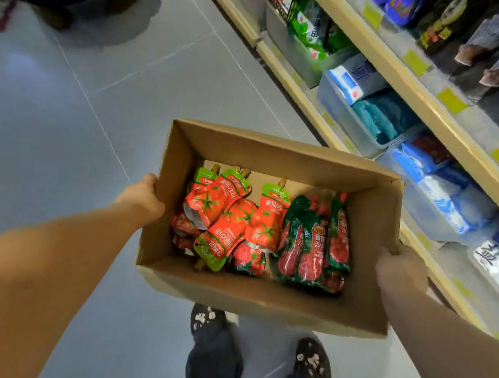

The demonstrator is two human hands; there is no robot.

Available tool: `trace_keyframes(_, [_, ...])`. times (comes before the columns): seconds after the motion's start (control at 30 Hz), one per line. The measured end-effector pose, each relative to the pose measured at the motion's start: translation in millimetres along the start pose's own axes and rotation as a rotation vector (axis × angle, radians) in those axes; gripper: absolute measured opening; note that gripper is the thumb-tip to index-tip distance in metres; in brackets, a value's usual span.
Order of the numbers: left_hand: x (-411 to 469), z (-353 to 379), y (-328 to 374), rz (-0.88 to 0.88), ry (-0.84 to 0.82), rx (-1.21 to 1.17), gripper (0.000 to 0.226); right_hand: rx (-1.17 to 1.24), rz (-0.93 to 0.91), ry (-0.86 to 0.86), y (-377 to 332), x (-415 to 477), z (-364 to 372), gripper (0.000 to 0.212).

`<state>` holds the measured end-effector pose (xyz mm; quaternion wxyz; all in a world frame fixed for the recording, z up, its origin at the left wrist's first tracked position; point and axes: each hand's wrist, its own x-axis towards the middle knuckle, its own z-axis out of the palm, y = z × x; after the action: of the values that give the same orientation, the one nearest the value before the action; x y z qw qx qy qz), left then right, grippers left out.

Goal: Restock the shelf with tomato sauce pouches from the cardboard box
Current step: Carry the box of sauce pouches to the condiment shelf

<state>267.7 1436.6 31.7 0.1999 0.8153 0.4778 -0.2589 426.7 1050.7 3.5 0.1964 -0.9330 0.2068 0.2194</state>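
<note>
The shelf [412,83] runs along the right, its upper tiers cut off and its packets [308,29] blurred. The open cardboard box [259,303] hangs in the air beside it, tomato sauce pouches [226,217] heaped on its bottom. Left hand [143,197] grips the left wall, right hand [401,270] the right wall, pouches between the hands; fingertips hidden behind cardboard

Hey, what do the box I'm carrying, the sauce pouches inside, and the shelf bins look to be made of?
The cardboard box: brown matte paperboard, raw folded edges showing. The tomato sauce pouches: probably flexible plastic or foil laminate, glossy, crinkled, catching glare. The shelf bins: apparently translucent plastic, packets visible through their walls.
</note>
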Motion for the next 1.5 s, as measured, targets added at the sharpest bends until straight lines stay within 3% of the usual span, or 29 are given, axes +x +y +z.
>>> trace_keyframes(0.37, [142.9,-74.5,65.2,0.156,0.015,0.174,0.056,0.200,0.273,-0.004,-68.5,11.5,60.4,0.025])
trace_keyframes(0.73, [236.7,-95.6,103.9,0.283,-0.016,0.211,0.045,0.299,0.361,0.065,-123.7,17.2,85.9,0.030])
trace_keyframes(0.9, [285.9,-103.0,122.6,0.375,-0.065,0.291,0.044,0.394,0.504,0.110,-134.8,-3.3,124.8,0.029])
trace_keyframes(1.07, [324.7,-94.1,138.4,0.462,-0.095,0.351,0.038,0.427,0.587,0.141,-131.0,-12.3,168.3,0.026])
trace_keyframes(1.5, [400.6,-21.5,192.9,0.561,-0.123,0.324,0.038,0.385,0.532,0.193,-111.5,71.1,212.0,0.025])
